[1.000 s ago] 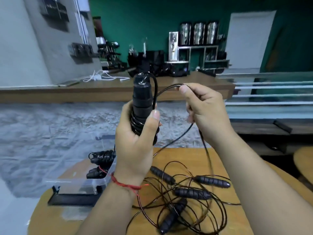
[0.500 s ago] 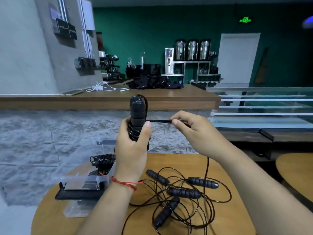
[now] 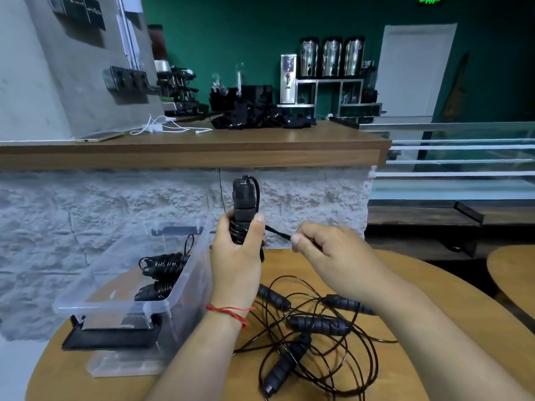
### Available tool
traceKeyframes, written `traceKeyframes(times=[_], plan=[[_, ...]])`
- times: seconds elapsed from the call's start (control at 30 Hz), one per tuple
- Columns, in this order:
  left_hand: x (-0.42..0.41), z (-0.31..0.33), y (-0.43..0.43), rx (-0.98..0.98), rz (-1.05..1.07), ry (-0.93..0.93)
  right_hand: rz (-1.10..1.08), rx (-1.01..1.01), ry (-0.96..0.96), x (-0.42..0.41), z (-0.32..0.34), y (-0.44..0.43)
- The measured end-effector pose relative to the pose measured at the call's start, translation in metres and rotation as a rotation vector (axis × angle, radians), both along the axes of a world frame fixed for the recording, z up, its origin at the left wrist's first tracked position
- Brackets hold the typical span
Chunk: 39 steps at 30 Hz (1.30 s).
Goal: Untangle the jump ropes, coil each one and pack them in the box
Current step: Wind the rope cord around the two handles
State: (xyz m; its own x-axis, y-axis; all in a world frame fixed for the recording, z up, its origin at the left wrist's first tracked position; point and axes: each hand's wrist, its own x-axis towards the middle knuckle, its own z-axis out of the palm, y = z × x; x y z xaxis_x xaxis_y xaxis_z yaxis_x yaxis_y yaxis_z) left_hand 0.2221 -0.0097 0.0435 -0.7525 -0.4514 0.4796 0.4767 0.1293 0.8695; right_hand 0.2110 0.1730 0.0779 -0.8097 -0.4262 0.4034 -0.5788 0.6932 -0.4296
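Note:
My left hand (image 3: 236, 261) grips a pair of black jump rope handles (image 3: 244, 205) held upright, with black cord wound round their lower part. My right hand (image 3: 330, 251) pinches the free end of that cord (image 3: 278, 234), stretched short and taut from the handles. On the round wooden table (image 3: 419, 299) below lies a tangle of black ropes (image 3: 327, 348) with several loose handles. A clear plastic box (image 3: 115, 287) to the left holds two coiled ropes (image 3: 165, 264).
The box stands on its clear lid with a black clip handle (image 3: 113, 337) at the table's left edge. A stone-faced counter with a wooden top (image 3: 202, 151) rises just behind the table. Another round table (image 3: 515, 273) sits at the right.
Both hands have come down from in front of the counter top to just above the table. The loop between the hands has shortened to a short, taut length held by my right hand.

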Motion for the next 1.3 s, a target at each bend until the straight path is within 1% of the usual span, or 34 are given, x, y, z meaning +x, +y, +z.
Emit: traceKeyframes(times=[0.07, 0.23, 0.3, 0.43, 0.57, 0.67, 0.8, 0.87, 0.97, 1.03, 1.17, 1.23, 1.3], plan=[[-0.020, -0.010, -0.001, -0.004, -0.002, -0.024, -0.026, 0.026, 0.023, -0.014, -0.012, 0.000], [-0.063, -0.050, -0.004, -0.031, -0.013, -0.087, -0.178, 0.192, 0.211, -0.042, -0.033, -0.004], [-0.080, -0.069, -0.003, -0.024, -0.012, -0.126, -0.223, 0.237, 0.243, -0.055, -0.045, -0.006], [-0.115, -0.108, -0.005, 0.078, -0.039, -0.252, -0.289, 0.216, 0.176, -0.090, -0.077, -0.013], [-0.140, -0.139, -0.004, 0.352, -0.126, -0.328, -0.266, 0.112, 0.030, -0.120, -0.103, -0.018], [-0.156, -0.159, -0.011, 0.475, -0.205, -0.335, -0.238, 0.011, -0.063, -0.139, -0.117, -0.024], [-0.170, -0.191, -0.022, 0.501, -0.294, -0.279, -0.124, -0.132, -0.154, -0.156, -0.137, -0.031], [-0.175, -0.206, -0.026, 0.475, -0.300, -0.285, -0.083, -0.173, -0.174, -0.164, -0.145, -0.034], [-0.178, -0.222, -0.031, 0.369, -0.255, -0.308, -0.019, -0.225, -0.214, -0.174, -0.149, -0.039], [-0.178, -0.223, -0.032, 0.289, -0.196, -0.302, 0.033, -0.180, -0.228, -0.176, -0.152, -0.041], [-0.176, -0.222, -0.028, 0.051, -0.061, -0.281, 0.099, -0.067, -0.296, -0.172, -0.158, -0.043], [-0.175, -0.224, -0.026, 0.022, -0.067, -0.245, 0.114, -0.016, -0.334, -0.172, -0.158, -0.041], [-0.173, -0.225, -0.021, -0.012, -0.052, -0.245, 0.114, 0.047, -0.331, -0.174, -0.155, -0.040]])
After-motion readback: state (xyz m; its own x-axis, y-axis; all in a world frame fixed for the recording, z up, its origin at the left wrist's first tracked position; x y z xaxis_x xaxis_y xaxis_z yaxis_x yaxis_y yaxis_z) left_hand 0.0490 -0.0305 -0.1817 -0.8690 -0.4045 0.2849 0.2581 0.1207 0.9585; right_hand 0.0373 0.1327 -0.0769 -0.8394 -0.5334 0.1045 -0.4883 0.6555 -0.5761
